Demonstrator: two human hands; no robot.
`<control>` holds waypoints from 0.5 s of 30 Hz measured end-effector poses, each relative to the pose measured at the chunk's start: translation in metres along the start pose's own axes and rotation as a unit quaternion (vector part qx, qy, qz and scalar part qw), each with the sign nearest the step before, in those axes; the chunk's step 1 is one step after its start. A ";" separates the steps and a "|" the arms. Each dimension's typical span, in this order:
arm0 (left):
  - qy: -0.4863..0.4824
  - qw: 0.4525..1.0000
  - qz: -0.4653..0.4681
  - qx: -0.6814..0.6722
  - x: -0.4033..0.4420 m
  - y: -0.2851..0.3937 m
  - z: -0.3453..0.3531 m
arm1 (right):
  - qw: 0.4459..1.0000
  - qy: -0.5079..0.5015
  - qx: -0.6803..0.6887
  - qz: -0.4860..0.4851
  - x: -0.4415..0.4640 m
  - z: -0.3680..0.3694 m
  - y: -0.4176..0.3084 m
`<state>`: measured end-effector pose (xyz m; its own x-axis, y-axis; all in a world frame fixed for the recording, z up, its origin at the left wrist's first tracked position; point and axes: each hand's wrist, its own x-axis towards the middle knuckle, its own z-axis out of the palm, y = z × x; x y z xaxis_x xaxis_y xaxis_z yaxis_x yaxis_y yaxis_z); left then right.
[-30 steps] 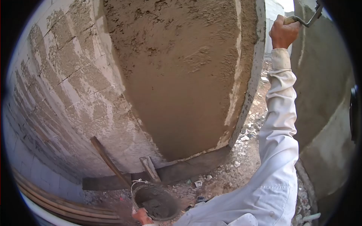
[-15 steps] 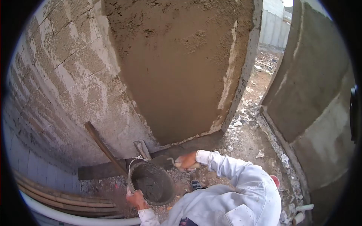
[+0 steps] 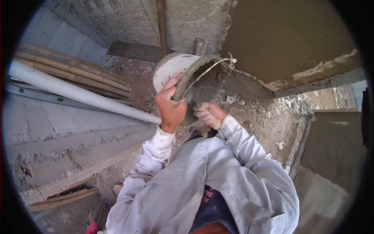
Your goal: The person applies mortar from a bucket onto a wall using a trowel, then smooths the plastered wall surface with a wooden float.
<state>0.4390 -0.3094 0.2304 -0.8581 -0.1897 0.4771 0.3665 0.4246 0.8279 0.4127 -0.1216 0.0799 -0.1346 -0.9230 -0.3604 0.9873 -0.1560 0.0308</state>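
A mortar-crusted white bucket (image 3: pixel 163 74) is tipped over, its mouth facing right and a thin rope handle (image 3: pixel 204 70) strung across it. My left hand (image 3: pixel 171 103) grips the bucket's near rim, fingers spread along its outside. Just to the right, my right hand (image 3: pixel 208 112) is closed around the pale handle of a trowel (image 3: pixel 213 121). The trowel's blade lies at the bucket's mouth and is hard to separate from the grey mortar there.
A freshly plastered wall (image 3: pixel 280 39) rises at upper right. A wooden post (image 3: pixel 161 27) leans behind the bucket. Bamboo poles (image 3: pixel 78 72) and a white pipe (image 3: pixel 85 93) lie to the left. Rubble (image 3: pixel 269 113) covers the ground at right.
The bucket has gone from nearly upright to tipped on its side, mouth to the right. My right hand has brought the trowel close to its mouth. The view has swung downward and left.
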 end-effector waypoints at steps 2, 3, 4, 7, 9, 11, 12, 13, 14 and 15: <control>0.037 0.998 -0.039 -0.023 0.004 -0.007 -0.013 | 0.995 -0.088 0.013 -0.033 -0.014 0.025 0.019; 0.055 0.996 -0.060 -0.036 0.005 -0.019 -0.019 | 0.993 -0.112 0.025 -0.040 -0.019 0.035 0.023; 0.074 0.993 -0.077 -0.052 0.007 -0.028 -0.023 | 0.989 -0.134 0.035 -0.050 -0.025 0.045 0.027; 0.125 0.918 -0.292 -0.236 0.021 -0.042 -0.031 | 0.982 -0.157 0.062 -0.086 -0.040 0.085 0.027; 0.152 0.903 -0.312 -0.252 0.029 -0.058 -0.035 | 0.974 -0.188 0.061 -0.110 -0.054 0.106 0.013; 0.173 0.891 -0.339 -0.249 0.025 -0.079 -0.038 | 0.965 -0.201 0.032 -0.165 -0.085 0.141 -0.004; 0.173 0.894 -0.347 -0.225 0.019 -0.097 -0.040 | 0.957 -0.210 0.002 -0.199 -0.106 0.162 -0.014; 0.183 0.893 -0.340 -0.233 0.016 -0.109 -0.037 | 0.941 -0.223 -0.041 -0.251 -0.128 0.183 -0.026; 0.178 0.897 -0.344 -0.212 0.013 -0.107 -0.036 | 0.920 -0.233 -0.085 -0.305 -0.153 0.203 -0.035; 0.209 0.893 -0.344 -0.203 0.013 -0.106 -0.029 | 0.893 -0.243 -0.131 -0.356 -0.180 0.226 -0.043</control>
<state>0.3999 -0.3824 0.1575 -0.7527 -0.6313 -0.1868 -0.0218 -0.2596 0.9655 0.3750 -0.0282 0.3538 -0.6936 -0.6767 0.2469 0.6151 -0.7348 -0.2860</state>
